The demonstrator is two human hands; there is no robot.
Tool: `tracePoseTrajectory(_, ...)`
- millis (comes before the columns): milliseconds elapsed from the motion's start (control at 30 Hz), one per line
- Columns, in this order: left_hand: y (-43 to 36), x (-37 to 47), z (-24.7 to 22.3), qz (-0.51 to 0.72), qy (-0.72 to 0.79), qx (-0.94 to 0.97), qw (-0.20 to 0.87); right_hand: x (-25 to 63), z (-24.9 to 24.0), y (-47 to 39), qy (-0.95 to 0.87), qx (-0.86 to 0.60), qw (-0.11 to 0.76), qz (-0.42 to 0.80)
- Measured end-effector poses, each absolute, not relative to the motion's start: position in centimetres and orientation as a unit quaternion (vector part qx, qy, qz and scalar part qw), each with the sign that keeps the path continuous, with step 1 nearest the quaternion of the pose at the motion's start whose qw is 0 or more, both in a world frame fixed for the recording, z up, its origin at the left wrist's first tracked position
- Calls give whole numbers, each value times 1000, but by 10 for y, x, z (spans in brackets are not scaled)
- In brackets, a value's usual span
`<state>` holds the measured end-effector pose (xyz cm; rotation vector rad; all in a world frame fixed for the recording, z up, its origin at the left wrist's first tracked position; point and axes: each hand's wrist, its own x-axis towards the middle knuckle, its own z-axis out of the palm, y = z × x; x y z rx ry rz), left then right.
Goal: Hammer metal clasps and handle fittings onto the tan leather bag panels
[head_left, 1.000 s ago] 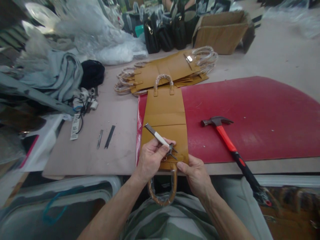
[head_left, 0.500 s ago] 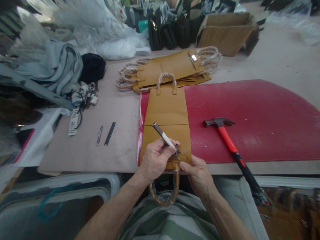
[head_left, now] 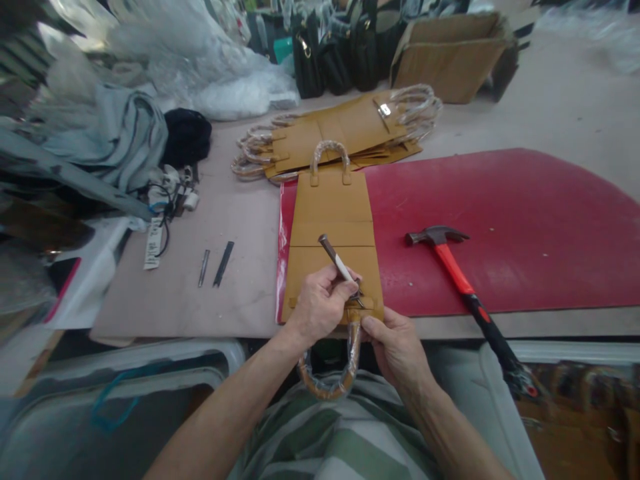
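Observation:
A tan leather bag piece (head_left: pixel 330 217) lies lengthwise over the left part of the red mat (head_left: pixel 505 233), one wrapped handle at its far end and another hanging over the table edge. My left hand (head_left: pixel 320 303) is closed round a metal punch tool (head_left: pixel 336 257) with a white band, tilted over the near end of the leather. Small dark metal parts show beneath my left fingers, too small to make out. My right hand (head_left: pixel 397 340) pinches the near right corner of the leather, beside the near handle (head_left: pixel 327 390).
A red and black claw hammer (head_left: pixel 457 273) lies right, its handle past the table edge. Two small tools (head_left: pixel 223 264) lie left. Behind are stacked tan pieces (head_left: pixel 335 130), a cardboard box (head_left: pixel 450 60), black bags (head_left: pixel 335 57) and plastic wrap (head_left: pixel 200 67). Bins stand below the edge.
The tool in my left hand has tilted slightly and its top has shifted right. My right hand stays at the leather's corner. The whole view has shifted a little.

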<state>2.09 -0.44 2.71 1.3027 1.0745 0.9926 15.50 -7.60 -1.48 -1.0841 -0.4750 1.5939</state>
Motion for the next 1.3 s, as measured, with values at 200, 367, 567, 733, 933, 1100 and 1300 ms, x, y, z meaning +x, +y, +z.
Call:
tracePoseTrajectory(200, -9, 23, 24, 417, 452, 590, 524, 155, -19, -76, -194, -454, 551, 673)
tracePoseTrajectory(367, -11, 25, 20, 412, 449, 636, 473, 154, -12, -79, -194, -463, 542, 674)
tracePoseTrajectory(567, -7, 30, 9, 416, 445, 668, 428, 154, -3, -76, -200, -514, 522, 651)
tracePoseTrajectory(733, -7, 36, -3, 426, 424, 719, 349, 163, -2, -80, -259, -578, 448, 631)
tracePoseTrajectory(933, -13, 39, -11, 434, 369, 776, 272, 181, 16, -97, -369, -636, 377, 564)
tracePoseTrajectory(1100, -14, 39, -14, 435, 360, 784, 260, 224, 26, -102, -480, -732, 384, 295)
tracePoseTrajectory(1300, -14, 39, -15, 421, 355, 788, 275, 292, 21, -86, -575, -787, 222, 11)
